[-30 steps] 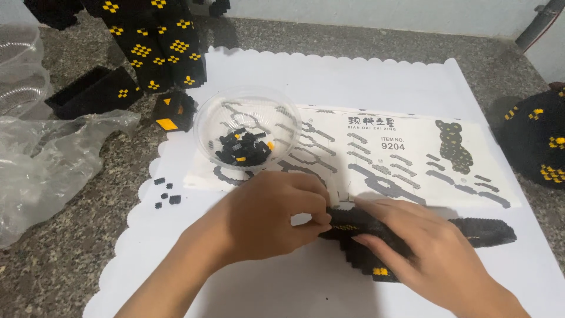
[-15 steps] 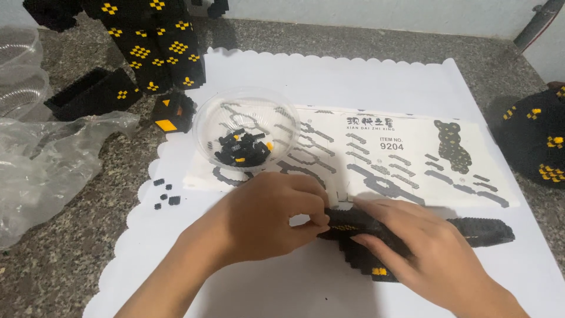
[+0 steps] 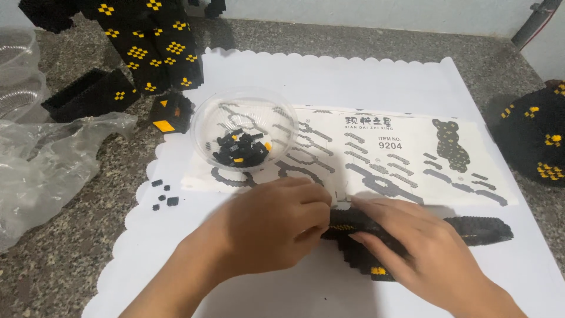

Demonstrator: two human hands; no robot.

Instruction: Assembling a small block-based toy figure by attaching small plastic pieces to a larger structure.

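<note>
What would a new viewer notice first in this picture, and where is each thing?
First come the two hands at the bottom centre: the left hand and the right hand both press on a flat black brick piece lying on the white scalloped mat. Just above them a clear bowl of small black and yellow bricks stands on the instruction sheet.

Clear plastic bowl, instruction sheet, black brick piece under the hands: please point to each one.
clear plastic bowl (image 3: 203, 126), head view, left rim.
instruction sheet (image 3: 406, 138), head view, bare white area.
black brick piece (image 3: 482, 229), head view, right end.
</note>
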